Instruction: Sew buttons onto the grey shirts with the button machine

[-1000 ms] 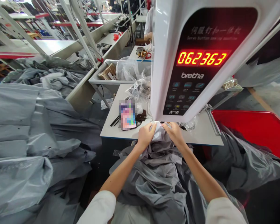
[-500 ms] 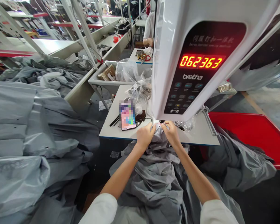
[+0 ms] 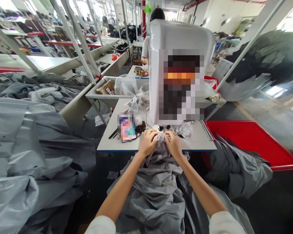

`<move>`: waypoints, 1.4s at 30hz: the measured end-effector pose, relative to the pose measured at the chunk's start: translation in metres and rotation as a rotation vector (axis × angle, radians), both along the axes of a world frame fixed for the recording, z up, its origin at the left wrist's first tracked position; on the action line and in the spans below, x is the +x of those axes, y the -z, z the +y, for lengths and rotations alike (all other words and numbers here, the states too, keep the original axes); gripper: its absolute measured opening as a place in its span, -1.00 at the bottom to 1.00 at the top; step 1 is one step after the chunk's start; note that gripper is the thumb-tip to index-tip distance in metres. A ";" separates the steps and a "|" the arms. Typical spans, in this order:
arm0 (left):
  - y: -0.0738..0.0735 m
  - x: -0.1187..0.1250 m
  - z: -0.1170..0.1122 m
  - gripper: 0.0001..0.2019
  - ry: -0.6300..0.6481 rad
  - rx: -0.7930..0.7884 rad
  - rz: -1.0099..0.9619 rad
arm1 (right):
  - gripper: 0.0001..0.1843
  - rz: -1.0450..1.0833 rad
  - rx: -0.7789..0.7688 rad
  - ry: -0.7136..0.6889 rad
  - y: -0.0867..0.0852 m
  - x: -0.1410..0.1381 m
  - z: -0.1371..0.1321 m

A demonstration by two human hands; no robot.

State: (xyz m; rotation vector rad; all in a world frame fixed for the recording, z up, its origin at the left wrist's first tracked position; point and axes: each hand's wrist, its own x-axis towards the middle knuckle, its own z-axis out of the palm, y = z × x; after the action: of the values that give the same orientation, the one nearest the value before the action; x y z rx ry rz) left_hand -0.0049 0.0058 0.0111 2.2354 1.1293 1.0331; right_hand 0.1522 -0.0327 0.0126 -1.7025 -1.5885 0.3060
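Grey fabric [image 3: 158,182] hangs in folds from the front of the small white worktable [image 3: 114,144] down between my arms. My left hand [image 3: 148,142] pinches its gathered upper end from the left. From the right, my right hand [image 3: 172,143] grips the same end, fingers closed. Both hands are close together at the table's front, just below the head of a white button sewing machine [image 3: 158,35]. The machine's front panel is blurred out. What lies inside the gathered fabric is hidden by my fingers.
A phone [image 3: 127,128] lies on the table's left side, with clear plastic bags [image 3: 139,104] behind it. A red bin [image 3: 254,143] with grey fabric stands at the right. More grey fabric [image 3: 39,139] is heaped at the left. A person [image 3: 146,48] sits beyond the machine.
The view has tilted up and backed away, so the machine head looks smaller. My hands have drawn the fabric end slightly toward me from under the head, still holding it.
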 end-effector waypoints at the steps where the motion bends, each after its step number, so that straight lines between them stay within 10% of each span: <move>1: 0.000 0.000 -0.001 -0.78 -0.009 0.014 0.007 | -0.73 -0.022 -0.018 -0.001 0.000 0.001 -0.001; 8: 0.001 0.001 0.000 -0.79 -0.012 0.006 -0.016 | -0.78 0.040 0.129 -0.082 -0.009 0.014 -0.023; 12: 0.001 0.000 0.002 -0.81 -0.009 -0.017 -0.037 | -0.70 0.275 0.368 0.218 -0.014 0.056 -0.032; 15: 0.002 -0.001 0.003 -0.82 -0.013 -0.040 -0.036 | -0.71 0.200 0.260 0.296 -0.018 0.099 -0.022; 19: 0.004 -0.002 0.006 -0.81 0.008 -0.060 -0.043 | -0.76 -0.037 -0.008 -0.012 -0.027 0.134 0.005; 25: 0.008 -0.004 0.008 -0.77 0.028 -0.064 -0.061 | -0.93 -0.428 -0.290 -0.195 -0.032 0.135 0.027; 42: 0.005 -0.004 0.006 -0.79 0.023 -0.067 -0.101 | -0.75 -0.370 -0.130 -0.089 -0.018 0.131 0.025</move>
State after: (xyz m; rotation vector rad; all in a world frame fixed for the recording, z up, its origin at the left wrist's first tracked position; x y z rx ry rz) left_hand -0.0091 0.0114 0.0059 2.1151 1.0764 1.0700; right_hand 0.2831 -0.0081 0.0302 -1.8705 -1.9525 0.1441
